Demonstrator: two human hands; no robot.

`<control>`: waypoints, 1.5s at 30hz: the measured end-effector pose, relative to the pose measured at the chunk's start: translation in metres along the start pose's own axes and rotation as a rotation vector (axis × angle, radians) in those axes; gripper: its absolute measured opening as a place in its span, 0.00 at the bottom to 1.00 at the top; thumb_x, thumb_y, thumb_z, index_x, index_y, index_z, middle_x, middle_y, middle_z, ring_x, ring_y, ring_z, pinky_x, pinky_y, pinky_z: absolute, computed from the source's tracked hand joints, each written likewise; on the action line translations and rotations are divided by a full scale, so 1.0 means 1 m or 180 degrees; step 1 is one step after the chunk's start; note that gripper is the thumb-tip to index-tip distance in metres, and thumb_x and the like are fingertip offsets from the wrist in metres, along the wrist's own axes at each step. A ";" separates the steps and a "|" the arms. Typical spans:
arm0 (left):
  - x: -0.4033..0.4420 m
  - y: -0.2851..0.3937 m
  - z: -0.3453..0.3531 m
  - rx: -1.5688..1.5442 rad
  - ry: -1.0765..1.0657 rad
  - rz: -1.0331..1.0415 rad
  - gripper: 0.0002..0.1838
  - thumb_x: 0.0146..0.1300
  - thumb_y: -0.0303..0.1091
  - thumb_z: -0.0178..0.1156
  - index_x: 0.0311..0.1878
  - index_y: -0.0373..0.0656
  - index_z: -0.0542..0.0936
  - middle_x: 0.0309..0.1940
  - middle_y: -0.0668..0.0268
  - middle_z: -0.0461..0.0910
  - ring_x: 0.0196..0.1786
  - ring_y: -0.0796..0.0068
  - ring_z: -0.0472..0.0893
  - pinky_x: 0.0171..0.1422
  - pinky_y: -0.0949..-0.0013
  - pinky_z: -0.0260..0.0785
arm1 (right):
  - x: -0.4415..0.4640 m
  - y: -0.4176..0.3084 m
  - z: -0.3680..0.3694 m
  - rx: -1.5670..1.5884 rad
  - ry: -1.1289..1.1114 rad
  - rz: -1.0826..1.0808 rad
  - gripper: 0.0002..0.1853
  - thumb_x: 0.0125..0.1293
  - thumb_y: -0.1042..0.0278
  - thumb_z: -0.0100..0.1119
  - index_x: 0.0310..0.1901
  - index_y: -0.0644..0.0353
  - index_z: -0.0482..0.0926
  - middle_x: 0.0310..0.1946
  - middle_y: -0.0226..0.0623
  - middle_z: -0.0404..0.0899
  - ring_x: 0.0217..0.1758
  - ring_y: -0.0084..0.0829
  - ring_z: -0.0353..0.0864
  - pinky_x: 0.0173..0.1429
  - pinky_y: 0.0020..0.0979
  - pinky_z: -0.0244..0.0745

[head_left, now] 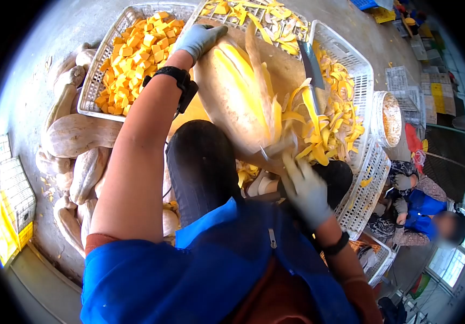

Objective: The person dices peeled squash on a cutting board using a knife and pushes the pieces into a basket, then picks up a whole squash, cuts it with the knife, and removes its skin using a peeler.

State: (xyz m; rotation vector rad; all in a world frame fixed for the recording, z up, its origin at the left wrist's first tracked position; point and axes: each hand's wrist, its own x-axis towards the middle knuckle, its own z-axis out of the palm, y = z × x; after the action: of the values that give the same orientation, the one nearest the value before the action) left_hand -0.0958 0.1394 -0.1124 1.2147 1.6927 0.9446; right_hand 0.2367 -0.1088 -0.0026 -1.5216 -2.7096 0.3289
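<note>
A large tan squash (223,105) lies across a board above my knees, with bright yellow peeled strips along its side. My left hand (203,40), in a grey glove, is closed over its far end. My right hand (308,189), also gloved and blurred by motion, is closed on a peeler (281,149) at the squash's near end. Long curls of peel (319,127) hang and lie beside the squash. A large knife (311,67) rests on the board to the right of it, its blade pointing away.
Orange squash cubes fill a white crate (89,92) at the left. Whole squashes (84,135) are piled on the floor beside it. Peelings lie in a white crate (363,81) at the right, near a white bucket (386,116). A person in blue (424,208) sits farther right.
</note>
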 end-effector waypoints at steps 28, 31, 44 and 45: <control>0.004 -0.008 0.002 0.0222 0.0046 0.0120 0.28 0.59 0.52 0.60 0.51 0.36 0.81 0.39 0.62 0.84 0.41 0.74 0.81 0.51 0.73 0.71 | 0.092 -0.024 -0.023 -0.0315 0.0314 -0.0274 0.19 0.63 0.64 0.56 0.56 0.51 0.76 0.44 0.41 0.76 0.34 0.43 0.81 0.38 0.40 0.78; -0.001 -0.003 0.001 0.0145 0.0069 0.0084 0.27 0.59 0.52 0.61 0.49 0.35 0.82 0.38 0.63 0.84 0.40 0.75 0.81 0.50 0.74 0.72 | 0.004 0.005 -0.008 -0.0045 0.0050 0.0007 0.21 0.60 0.65 0.60 0.57 0.50 0.76 0.42 0.41 0.77 0.35 0.41 0.81 0.38 0.36 0.78; -0.190 0.085 0.052 0.2728 -0.1934 0.3152 0.26 0.65 0.55 0.52 0.63 0.54 0.72 0.65 0.52 0.67 0.69 0.51 0.62 0.68 0.41 0.57 | 0.044 0.064 -0.013 0.1758 0.1386 0.0711 0.20 0.65 0.70 0.55 0.58 0.62 0.74 0.42 0.47 0.80 0.41 0.37 0.81 0.46 0.31 0.74; -0.197 0.091 0.050 0.1976 -0.2639 0.3454 0.25 0.66 0.50 0.55 0.63 0.51 0.73 0.63 0.54 0.69 0.66 0.56 0.67 0.66 0.46 0.63 | 0.067 0.055 -0.023 0.1938 0.1261 0.0675 0.21 0.65 0.71 0.55 0.61 0.61 0.72 0.40 0.43 0.81 0.40 0.32 0.80 0.45 0.29 0.74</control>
State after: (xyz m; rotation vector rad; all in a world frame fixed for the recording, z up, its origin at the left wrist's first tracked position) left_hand 0.0187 -0.0223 -0.0098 2.5907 0.5607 0.2939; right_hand 0.2507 -0.0201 0.0032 -1.4802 -1.9089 0.6928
